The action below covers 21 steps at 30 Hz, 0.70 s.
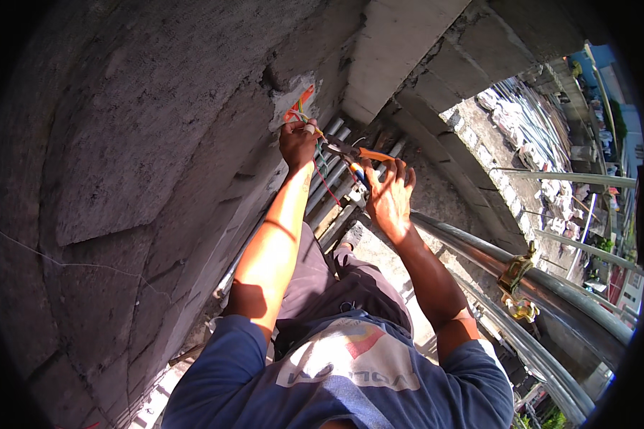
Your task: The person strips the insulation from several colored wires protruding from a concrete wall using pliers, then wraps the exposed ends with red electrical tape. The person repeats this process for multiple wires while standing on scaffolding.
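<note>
At the wall, an orange electrical box (300, 104) sits in a rough patch of mortar, with several thin coloured wires (305, 116) coming out of it. My left hand (298, 145) is closed on these wires just below the box. My right hand (391, 191) grips a pair of pliers (374, 155) with orange and blue handles, which are spread apart. The dark metal jaws point left, close to the wires beside my left fingers; whether they touch a wire I cannot tell. A loose red wire (328, 187) dangles below the jaws.
A grey block wall (143, 129) rises close on my left. Scaffold pipes run below my hands, and a thick metal pipe (458, 241) with a brass-coloured clamp (515, 275) crosses on my right. Far below at the right lies ground with rubble and long poles (526, 114).
</note>
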Available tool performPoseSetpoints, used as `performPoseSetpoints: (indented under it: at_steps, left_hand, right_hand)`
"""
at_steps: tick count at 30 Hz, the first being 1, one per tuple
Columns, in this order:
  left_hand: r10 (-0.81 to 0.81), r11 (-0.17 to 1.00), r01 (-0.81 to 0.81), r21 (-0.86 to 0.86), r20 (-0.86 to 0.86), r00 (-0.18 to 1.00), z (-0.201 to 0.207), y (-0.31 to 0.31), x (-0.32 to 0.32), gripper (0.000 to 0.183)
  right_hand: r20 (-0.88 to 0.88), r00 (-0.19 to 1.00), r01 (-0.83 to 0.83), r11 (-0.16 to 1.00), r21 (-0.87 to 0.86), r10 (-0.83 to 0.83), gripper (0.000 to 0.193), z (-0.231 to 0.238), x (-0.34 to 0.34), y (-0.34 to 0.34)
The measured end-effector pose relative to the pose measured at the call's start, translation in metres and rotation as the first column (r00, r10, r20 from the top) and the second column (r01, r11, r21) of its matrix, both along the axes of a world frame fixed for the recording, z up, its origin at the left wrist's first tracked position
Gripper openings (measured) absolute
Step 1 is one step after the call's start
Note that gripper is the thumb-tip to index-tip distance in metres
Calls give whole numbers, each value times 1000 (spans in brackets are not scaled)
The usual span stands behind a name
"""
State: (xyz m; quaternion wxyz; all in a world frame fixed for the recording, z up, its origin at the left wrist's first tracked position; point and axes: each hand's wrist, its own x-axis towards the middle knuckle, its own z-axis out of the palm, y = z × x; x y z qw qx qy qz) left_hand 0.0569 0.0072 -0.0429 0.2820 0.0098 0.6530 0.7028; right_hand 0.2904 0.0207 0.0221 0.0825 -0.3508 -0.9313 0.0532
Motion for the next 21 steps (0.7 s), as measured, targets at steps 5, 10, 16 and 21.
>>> performPoseSetpoints:
  at_steps: [5,10,16,21]
  left_hand:
    - [-109,991,99,88,128,986,0,-20,3,30]
    - [-287,958,272,95,227,931,6,-47,33,49]
    - [-594,740,441,508,185,783,50,-85,114,54]
    - [-618,754,569,329,64,783,53,-109,123,50]
  right_hand:
    - [-207,954,40,777,-628,-216,34,13,32,-4]
    - [-452,781,-285,399,-872,-430,43,53,75,-43]
    - [-502,436,-694,76,-716,-747,82,69,36,-41]
    - [-496,408,-744,36,-668,-767,34,93,20,-15]
